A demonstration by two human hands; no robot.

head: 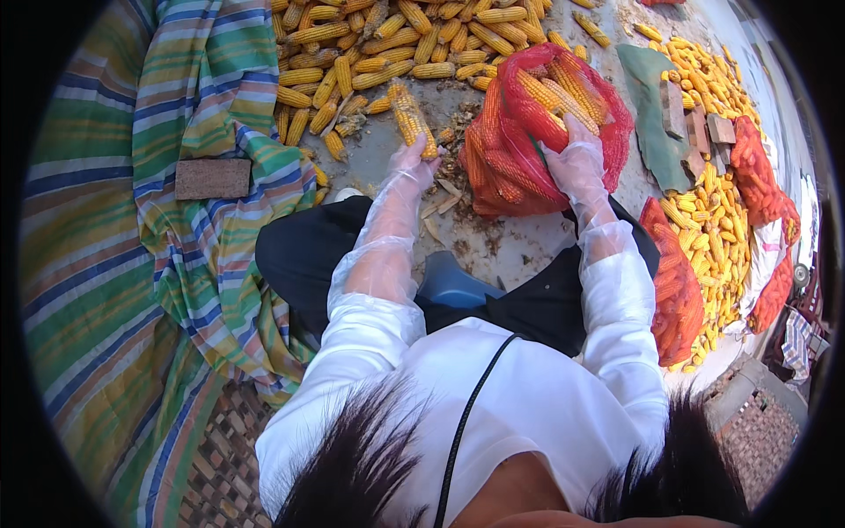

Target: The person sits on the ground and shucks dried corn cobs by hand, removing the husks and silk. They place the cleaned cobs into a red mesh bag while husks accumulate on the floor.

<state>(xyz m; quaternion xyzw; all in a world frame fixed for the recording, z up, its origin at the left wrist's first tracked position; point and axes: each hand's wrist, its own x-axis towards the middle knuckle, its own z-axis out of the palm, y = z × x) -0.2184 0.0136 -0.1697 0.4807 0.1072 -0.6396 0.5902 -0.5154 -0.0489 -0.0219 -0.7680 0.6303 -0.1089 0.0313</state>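
Note:
My left hand point(414, 160), in a clear plastic glove, grips the lower end of a dried corn cob point(410, 119) whose upper end points away from me. In a matching glove, my right hand point(577, 155) is at the mouth of a red mesh sack point(498, 165) filled with cobs, its fingers at the lower end of a corn cob point(564, 105) in the opening. Whether those fingers close on the cob or on the mesh is hard to tell. A heap of corn cobs point(396, 46) lies beyond my left hand.
A striped tarpaulin point(86, 231) with a brick point(212, 179) on it spreads at the left. At the right are more corn cobs point(709, 231), a filled red mesh sack point(673, 290), bricks point(673, 109) and a green sheet point(650, 112). A blue plastic seat point(455, 280) shows between my legs.

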